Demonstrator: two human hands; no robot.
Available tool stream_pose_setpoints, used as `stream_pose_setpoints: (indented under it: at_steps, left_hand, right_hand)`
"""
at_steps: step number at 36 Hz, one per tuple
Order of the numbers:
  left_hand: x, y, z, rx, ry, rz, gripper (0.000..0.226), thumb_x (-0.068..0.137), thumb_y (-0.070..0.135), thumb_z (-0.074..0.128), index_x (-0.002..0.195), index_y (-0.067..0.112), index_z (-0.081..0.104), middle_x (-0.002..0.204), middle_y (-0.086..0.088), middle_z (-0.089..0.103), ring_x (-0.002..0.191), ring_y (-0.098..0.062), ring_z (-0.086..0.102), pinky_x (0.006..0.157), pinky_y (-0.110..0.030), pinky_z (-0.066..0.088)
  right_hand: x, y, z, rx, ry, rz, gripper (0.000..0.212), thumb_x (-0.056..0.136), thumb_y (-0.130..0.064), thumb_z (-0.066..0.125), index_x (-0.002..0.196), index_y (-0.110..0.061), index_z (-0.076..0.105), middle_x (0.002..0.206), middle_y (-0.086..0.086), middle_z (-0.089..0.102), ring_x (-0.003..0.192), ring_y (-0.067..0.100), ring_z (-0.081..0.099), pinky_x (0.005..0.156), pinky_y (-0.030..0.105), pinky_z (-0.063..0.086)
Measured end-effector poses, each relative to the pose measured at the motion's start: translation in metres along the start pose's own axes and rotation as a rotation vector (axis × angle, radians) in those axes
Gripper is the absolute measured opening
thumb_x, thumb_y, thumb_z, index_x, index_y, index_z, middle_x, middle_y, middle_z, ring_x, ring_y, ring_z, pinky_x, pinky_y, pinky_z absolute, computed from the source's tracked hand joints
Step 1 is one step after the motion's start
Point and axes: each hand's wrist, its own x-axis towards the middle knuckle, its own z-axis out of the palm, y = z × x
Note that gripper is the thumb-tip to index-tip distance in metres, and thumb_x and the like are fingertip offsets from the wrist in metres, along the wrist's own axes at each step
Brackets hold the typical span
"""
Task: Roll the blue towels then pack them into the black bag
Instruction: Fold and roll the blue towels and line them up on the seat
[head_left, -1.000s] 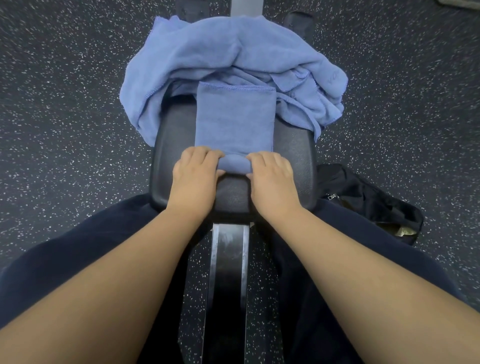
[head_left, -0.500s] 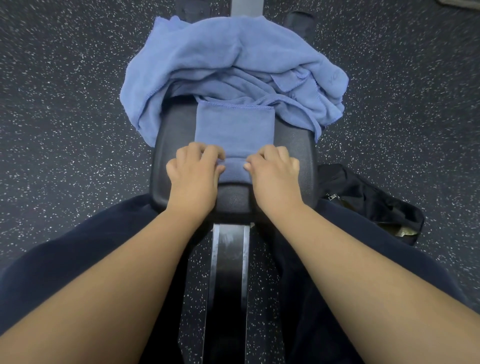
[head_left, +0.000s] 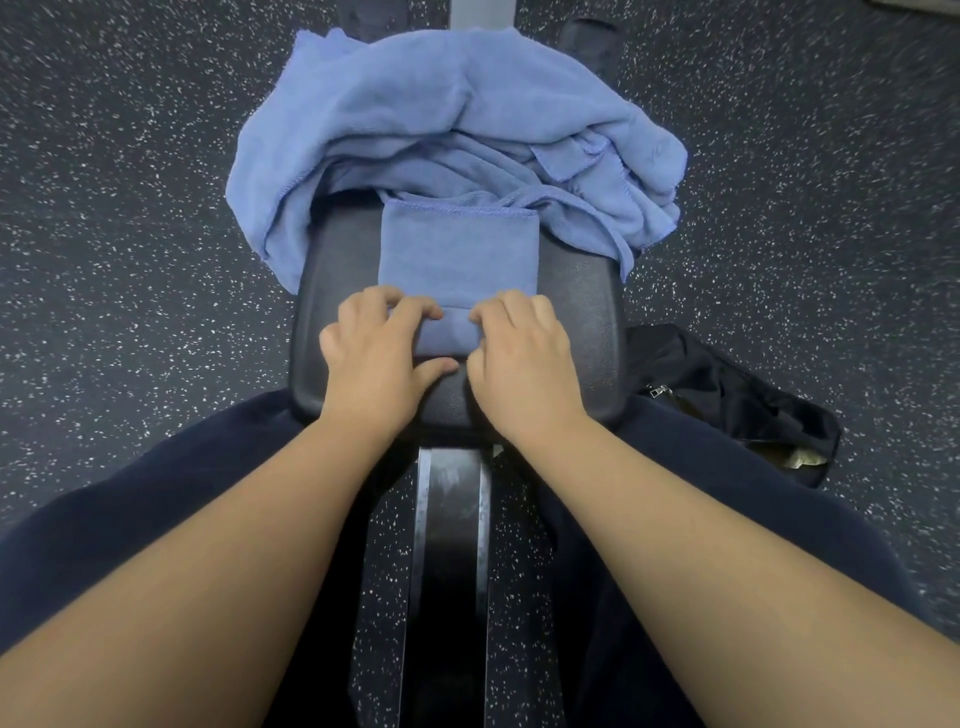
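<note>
A person looks down at a black padded table standing on a dark speckled floor. A folded blue towel lies flat on the pad, its near end turned up into a small roll. The left hand grips the left end of that roll, fingers curled over the top and thumb behind it. The right hand grips the right end the same way. Beyond the folded towel, a heap of loose blue towels drapes over the far end of the table. A black bag sits on the floor just right of the table, partly unzipped.
</note>
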Motion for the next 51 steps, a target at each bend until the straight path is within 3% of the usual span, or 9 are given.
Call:
stream_pose_setpoints:
  at_steps: [6, 10, 16, 25, 36, 40, 45, 48, 51]
  left_hand:
    - [0.0, -0.001, 0.008, 0.052, 0.082, 0.052, 0.039, 0.077, 0.028, 0.075, 0.113, 0.021, 0.061, 0.129, -0.008, 0.044, 0.12, -0.019, 0.026, 0.089, -0.036, 0.018]
    - [0.0, -0.003, 0.018, 0.103, 0.148, 0.111, 0.036, 0.076, 0.021, 0.072, 0.109, 0.014, 0.063, 0.119, -0.015, 0.052, 0.113, -0.021, 0.03, 0.082, -0.038, 0.019]
    - [0.003, -0.006, 0.02, 0.132, 0.106, 0.125, 0.046, 0.084, 0.038, 0.04, 0.115, 0.009, 0.059, 0.118, -0.011, 0.058, 0.113, -0.023, 0.034, 0.085, -0.045, 0.033]
    - [0.004, -0.003, 0.009, 0.13, 0.008, 0.075, 0.069, 0.084, 0.059, 0.015, 0.116, 0.016, 0.059, 0.115, -0.005, 0.06, 0.108, -0.032, 0.045, 0.084, -0.041, 0.024]
    - [-0.006, -0.006, 0.014, -0.107, 0.12, 0.193, 0.022, 0.084, 0.033, 0.056, 0.104, 0.03, 0.048, 0.119, -0.005, 0.05, 0.113, -0.02, 0.035, 0.089, -0.036, 0.019]
    - [-0.007, -0.009, 0.018, -0.103, 0.111, 0.233, 0.037, 0.077, 0.025, 0.073, 0.103, 0.031, 0.047, 0.122, -0.003, 0.05, 0.121, -0.019, 0.034, 0.094, -0.034, 0.016]
    - [-0.007, -0.004, 0.018, -0.028, 0.086, 0.147, 0.047, 0.076, 0.023, 0.076, 0.109, 0.034, 0.044, 0.134, -0.004, 0.047, 0.137, -0.027, 0.024, 0.108, -0.057, 0.014]
    - [-0.008, -0.002, 0.019, -0.001, 0.086, 0.114, 0.045, 0.079, 0.024, 0.073, 0.116, 0.031, 0.049, 0.145, -0.009, 0.039, 0.143, -0.033, 0.016, 0.109, -0.06, 0.012]
    - [-0.009, -0.002, 0.02, 0.012, 0.078, 0.086, 0.048, 0.08, 0.025, 0.072, 0.122, 0.029, 0.051, 0.152, -0.011, 0.03, 0.144, -0.037, 0.011, 0.109, -0.062, 0.012]
  right_hand:
    - [0.002, 0.004, -0.001, -0.021, -0.053, -0.032, 0.033, 0.061, -0.005, 0.061, 0.094, -0.008, 0.063, 0.092, 0.008, 0.06, 0.084, 0.031, 0.054, 0.072, 0.038, 0.049]
    - [0.004, 0.006, -0.001, -0.048, -0.041, -0.061, 0.033, 0.073, -0.009, 0.041, 0.096, -0.008, 0.064, 0.091, 0.007, 0.062, 0.085, 0.03, 0.056, 0.076, 0.034, 0.044]
    - [0.011, 0.017, 0.002, -0.086, -0.139, -0.069, 0.04, 0.06, 0.0, 0.076, 0.098, -0.008, 0.065, 0.091, 0.007, 0.065, 0.086, 0.032, 0.06, 0.079, 0.03, 0.031]
    - [0.012, 0.02, -0.011, -0.036, -0.379, -0.025, 0.035, 0.099, -0.029, 0.044, 0.133, -0.02, 0.045, 0.129, -0.001, 0.054, 0.118, 0.023, 0.042, 0.092, 0.033, 0.022]
    - [0.016, 0.015, -0.012, -0.121, -0.378, -0.01, 0.03, 0.103, -0.03, 0.03, 0.124, -0.021, 0.05, 0.119, 0.0, 0.054, 0.113, 0.025, 0.042, 0.081, 0.036, 0.023]
    - [0.018, 0.014, -0.009, -0.139, -0.339, 0.005, 0.03, 0.104, -0.031, 0.03, 0.118, -0.021, 0.053, 0.116, 0.0, 0.055, 0.113, 0.024, 0.038, 0.078, 0.035, 0.02]
    - [0.018, 0.018, -0.003, -0.022, -0.237, 0.069, 0.028, 0.101, -0.031, 0.042, 0.115, -0.02, 0.063, 0.118, 0.002, 0.052, 0.114, 0.027, 0.037, 0.08, 0.033, 0.018]
    - [0.017, 0.017, 0.0, 0.028, -0.02, 0.03, 0.016, 0.088, -0.022, 0.057, 0.096, -0.016, 0.069, 0.101, 0.005, 0.06, 0.1, 0.029, 0.047, 0.078, 0.035, 0.027]
    - [0.017, 0.011, -0.002, 0.011, 0.097, -0.04, 0.019, 0.076, -0.012, 0.045, 0.08, -0.017, 0.064, 0.083, 0.003, 0.058, 0.087, 0.022, 0.039, 0.068, 0.031, 0.024]
